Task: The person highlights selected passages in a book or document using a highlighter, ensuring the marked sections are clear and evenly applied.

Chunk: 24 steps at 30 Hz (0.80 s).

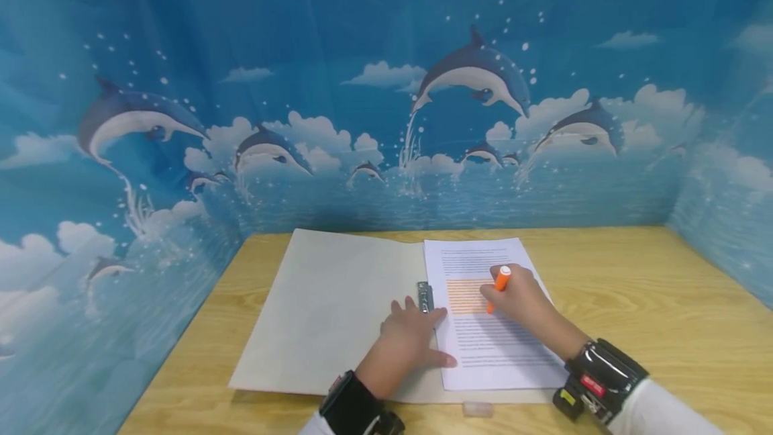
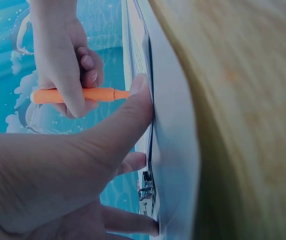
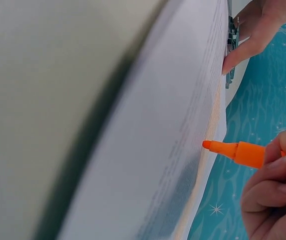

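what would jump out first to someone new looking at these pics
Probably the blue backdrop with its leaping dolphins, filling the view behind the table. Next, the vivid orange marker held in the right grip, its tip near the lower edge of the orange block of highlighted lines around the middle of the page.
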Available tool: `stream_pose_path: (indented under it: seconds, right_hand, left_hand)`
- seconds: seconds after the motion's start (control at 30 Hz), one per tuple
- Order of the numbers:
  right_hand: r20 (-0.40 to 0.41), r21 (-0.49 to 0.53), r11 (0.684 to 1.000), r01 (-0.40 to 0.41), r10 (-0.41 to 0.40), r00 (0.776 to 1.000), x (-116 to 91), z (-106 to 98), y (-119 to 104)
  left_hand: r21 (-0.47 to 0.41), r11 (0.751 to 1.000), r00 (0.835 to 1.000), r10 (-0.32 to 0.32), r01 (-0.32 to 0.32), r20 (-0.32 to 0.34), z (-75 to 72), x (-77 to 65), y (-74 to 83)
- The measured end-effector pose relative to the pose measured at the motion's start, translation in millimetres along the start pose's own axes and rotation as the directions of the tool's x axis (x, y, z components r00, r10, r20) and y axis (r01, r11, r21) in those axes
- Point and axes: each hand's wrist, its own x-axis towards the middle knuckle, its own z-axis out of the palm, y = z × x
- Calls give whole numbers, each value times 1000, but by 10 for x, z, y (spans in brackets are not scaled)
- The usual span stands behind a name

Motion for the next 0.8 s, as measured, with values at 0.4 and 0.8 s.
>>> stream_pose_path:
  seconds: [0.4, 0.8]
  right_hand:
    - [2, 71, 993, -91, 91, 996, 71, -279, -69]
    - [-16, 128, 985, -114, 117, 993, -90, -482, -299]
  left_hand:
    - [-195, 979, 989, 87, -63, 116, -85, 11, -179]
    - [-179, 982, 988, 92, -68, 128, -120, 4, -229]
